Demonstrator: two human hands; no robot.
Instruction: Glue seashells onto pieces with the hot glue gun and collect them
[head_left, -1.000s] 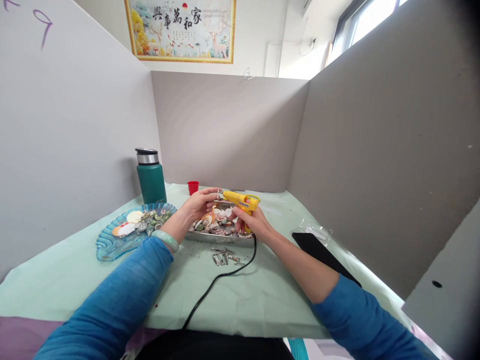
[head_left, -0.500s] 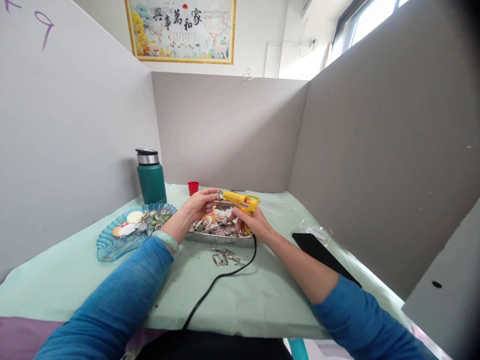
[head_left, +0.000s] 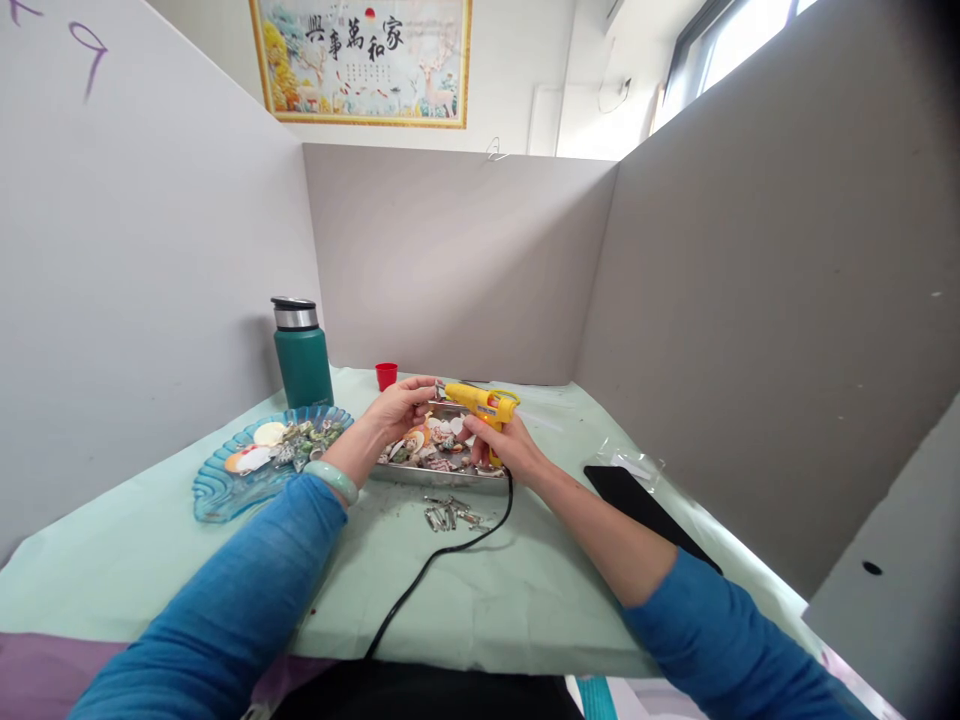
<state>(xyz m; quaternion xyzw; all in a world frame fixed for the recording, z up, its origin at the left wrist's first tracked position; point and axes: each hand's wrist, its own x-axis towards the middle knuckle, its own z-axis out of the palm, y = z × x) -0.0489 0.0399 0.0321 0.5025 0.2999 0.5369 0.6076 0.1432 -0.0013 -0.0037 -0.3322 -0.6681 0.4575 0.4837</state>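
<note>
My right hand is wrapped round the handle of a yellow hot glue gun, whose nozzle points left. Just off that nozzle, the fingertips of my left hand pinch a small metal clip, partly hidden by the fingers. Both hands are above a metal tray of shells and small decorated pieces. In front of the tray lies a small heap of metal clips. A black cord runs from the gun toward the table's front edge.
A blue shell-shaped plate with shells stands at left, a green bottle behind it. Farther back is a red cup. At right lie a black flat board and a clear plastic bag. Grey partitions enclose three sides.
</note>
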